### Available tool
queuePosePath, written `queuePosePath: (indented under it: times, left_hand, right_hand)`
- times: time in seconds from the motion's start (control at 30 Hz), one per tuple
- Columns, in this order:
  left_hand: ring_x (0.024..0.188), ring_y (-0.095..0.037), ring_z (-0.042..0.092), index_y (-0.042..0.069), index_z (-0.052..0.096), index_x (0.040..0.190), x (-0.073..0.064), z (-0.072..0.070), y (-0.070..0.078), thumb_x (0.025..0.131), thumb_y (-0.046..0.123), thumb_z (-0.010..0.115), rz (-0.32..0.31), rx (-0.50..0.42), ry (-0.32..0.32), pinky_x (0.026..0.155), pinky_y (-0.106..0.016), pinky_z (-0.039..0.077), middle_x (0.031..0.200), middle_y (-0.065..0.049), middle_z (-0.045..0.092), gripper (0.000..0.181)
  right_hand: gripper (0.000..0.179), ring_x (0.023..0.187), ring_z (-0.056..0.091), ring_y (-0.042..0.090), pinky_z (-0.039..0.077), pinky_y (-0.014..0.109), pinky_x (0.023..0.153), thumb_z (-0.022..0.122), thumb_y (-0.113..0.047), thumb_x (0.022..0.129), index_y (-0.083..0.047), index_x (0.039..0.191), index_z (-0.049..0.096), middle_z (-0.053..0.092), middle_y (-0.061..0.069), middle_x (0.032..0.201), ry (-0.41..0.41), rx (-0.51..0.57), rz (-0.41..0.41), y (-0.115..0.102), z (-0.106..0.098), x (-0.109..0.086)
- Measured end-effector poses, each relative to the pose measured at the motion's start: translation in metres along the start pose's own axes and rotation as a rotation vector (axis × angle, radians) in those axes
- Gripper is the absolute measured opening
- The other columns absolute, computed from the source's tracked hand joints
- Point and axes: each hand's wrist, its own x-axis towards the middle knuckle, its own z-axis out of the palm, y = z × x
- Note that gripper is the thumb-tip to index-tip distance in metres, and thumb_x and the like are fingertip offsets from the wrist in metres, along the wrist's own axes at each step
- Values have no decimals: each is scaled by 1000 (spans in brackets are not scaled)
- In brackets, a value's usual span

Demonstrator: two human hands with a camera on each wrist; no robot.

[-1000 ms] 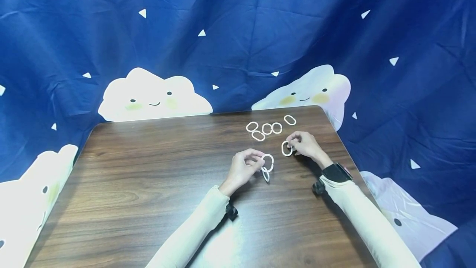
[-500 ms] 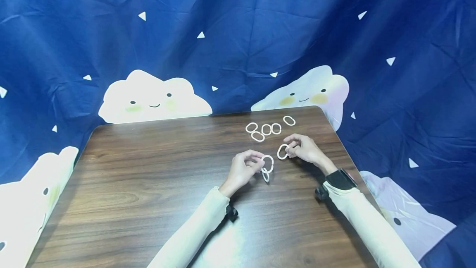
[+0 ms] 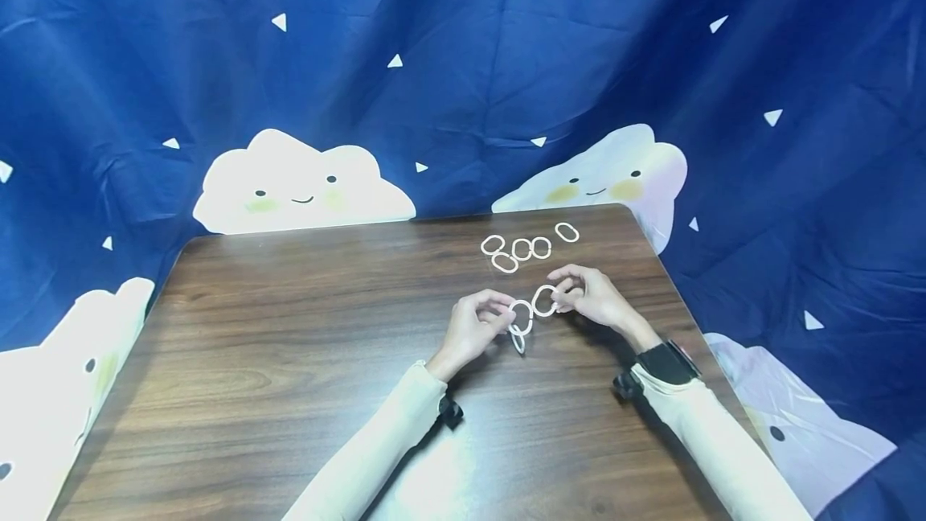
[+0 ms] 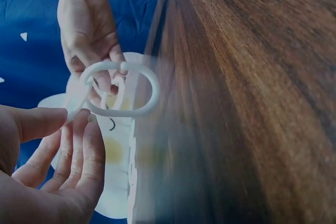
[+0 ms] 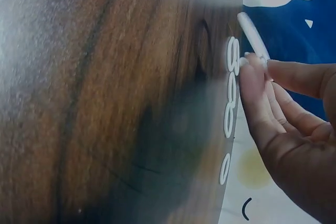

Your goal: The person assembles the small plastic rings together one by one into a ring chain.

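Observation:
My left hand (image 3: 472, 330) pinches a white oval ring link (image 3: 530, 322) between thumb and fingertips above the table. A second white link (image 3: 518, 343) hangs from it, threaded through. In the left wrist view the hanging link (image 4: 155, 90) shows a small gap in its loop. My right hand (image 3: 595, 297) pinches another white link (image 3: 535, 301) by its right side, between thumb and index finger. That link's left edge is right at the edge of the left hand's link in the head view. The right wrist view shows it nearly edge-on, with fingertips (image 5: 253, 77) covering its lower end.
Several more white links lie on the brown wooden table (image 3: 304, 360) near its far right: a cluster with one link (image 3: 505, 272) in front, and one link (image 3: 567, 242) apart. A blue curtain (image 3: 463, 87) with clouds hangs right behind the table's far edge.
My right hand has carried its link left and toward me, up to the left hand's links, and the link has tilted. My left hand has stayed in place.

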Motion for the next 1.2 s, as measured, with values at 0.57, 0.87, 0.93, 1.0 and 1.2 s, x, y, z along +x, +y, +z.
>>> queuePosePath:
  times: [0.57, 0.87, 0.93, 1.0, 1.2]
  left_hand:
    - [87, -60, 70, -10, 70, 114, 8, 1, -24, 92, -6, 71, -7, -18, -5, 77, -73, 58, 100, -35, 74, 23]
    - [84, -52, 74, 0, 74, 114, 10, -4, -33, 92, 3, 76, -5, -39, -9, 71, -67, 61, 100, -27, 76, 23]
    - [84, -49, 75, 2, 75, 113, 10, -4, -33, 92, 5, 76, -4, -26, -13, 69, -66, 62, 99, -25, 77, 22]
    - [83, -48, 76, 3, 75, 112, 10, -5, -32, 92, 5, 77, -6, -18, -15, 69, -64, 63, 98, -24, 77, 20]
    - [84, -48, 76, 1, 75, 112, 9, -4, -33, 93, 4, 75, -8, -19, -15, 71, -61, 64, 98, -23, 77, 20]
  right_hand:
    - [24, 80, 78, 19, 67, 47, 80, 68, 0, 98, 15, 116, 68, 74, 35, 99, 39, 57, -74, -16, 5, -9]
    - [25, 80, 78, 15, 67, 43, 81, 70, -1, 97, 15, 117, 68, 74, 35, 101, 50, 94, -106, -26, 3, -11]
    - [26, 80, 78, 13, 68, 40, 80, 70, -1, 97, 15, 118, 68, 74, 34, 100, 53, 118, -114, -28, 4, -12]
    - [27, 80, 77, 12, 68, 36, 79, 70, -1, 97, 14, 119, 67, 75, 30, 99, 54, 141, -124, -30, 4, -13]
    - [28, 81, 78, 14, 68, 34, 80, 69, -1, 98, 15, 120, 64, 77, 11, 94, 48, 177, -136, -36, 7, -16]
